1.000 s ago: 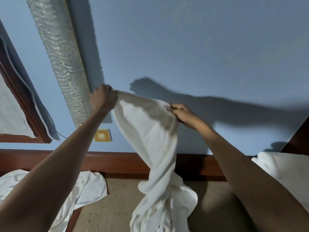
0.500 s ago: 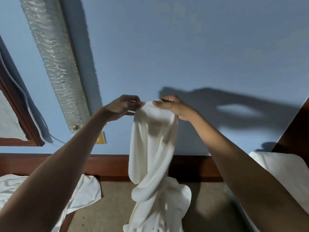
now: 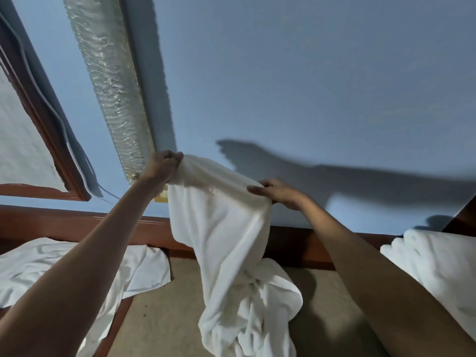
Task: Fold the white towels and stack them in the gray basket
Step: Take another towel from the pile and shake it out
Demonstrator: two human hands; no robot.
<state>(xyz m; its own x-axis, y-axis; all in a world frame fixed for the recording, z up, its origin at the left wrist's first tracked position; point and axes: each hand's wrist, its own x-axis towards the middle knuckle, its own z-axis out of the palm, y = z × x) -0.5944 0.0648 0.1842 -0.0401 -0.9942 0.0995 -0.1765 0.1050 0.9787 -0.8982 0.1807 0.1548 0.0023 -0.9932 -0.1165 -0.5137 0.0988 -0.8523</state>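
Gripping the white towel [image 3: 221, 228] between left hand [image 3: 162, 166] and right hand [image 3: 279, 194], I judge the twist hanging below them needs shaking out before folding.

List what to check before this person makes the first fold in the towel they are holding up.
1. Left hand grips the towel at its top edge: ok.
2. Right hand pinches the same edge: ok.
3. Towel hangs flat and untwisted: not ok, its lower part is twisted and bunched.
4. Bare patch of tan surface below to lay it on: ok.
5. Second towel lies clear of the held one: ok.
6. Gray basket within reach: cannot tell, it is not in view.
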